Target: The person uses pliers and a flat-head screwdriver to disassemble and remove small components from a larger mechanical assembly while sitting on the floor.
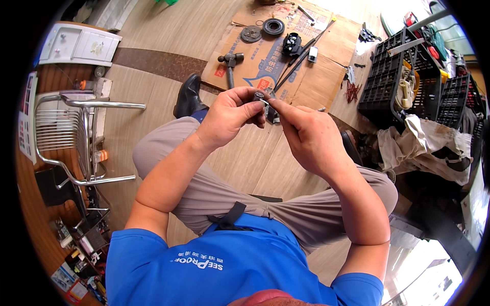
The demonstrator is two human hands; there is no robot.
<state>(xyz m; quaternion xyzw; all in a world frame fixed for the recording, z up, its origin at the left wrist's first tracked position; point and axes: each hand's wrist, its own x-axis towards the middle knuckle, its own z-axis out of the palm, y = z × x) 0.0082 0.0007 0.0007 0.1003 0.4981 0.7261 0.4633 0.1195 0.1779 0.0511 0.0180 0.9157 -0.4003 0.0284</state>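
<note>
Above my knees, my left hand (227,116) is closed, pinching a small dark, roundish metal part (259,95) between thumb and fingertips. My right hand (315,136) comes in from the right with its fingers curled and its index fingertip at that part. A thin pale piece shows between the two hands, too small to name. Whatever my right thumb and other fingers grip is hidden. Just behind the hands, a greyish metal piece (272,118) is partly covered by my fingers.
Beyond my hands, flattened cardboard (326,76) carries a ball-peen hammer (230,62), a black ring (273,27), a round disc (251,34), a black mechanism (292,45) and long black rods (298,64). Black crates (380,81) and crumpled cloth (421,143) lie right; a metal chair (81,104) stands left.
</note>
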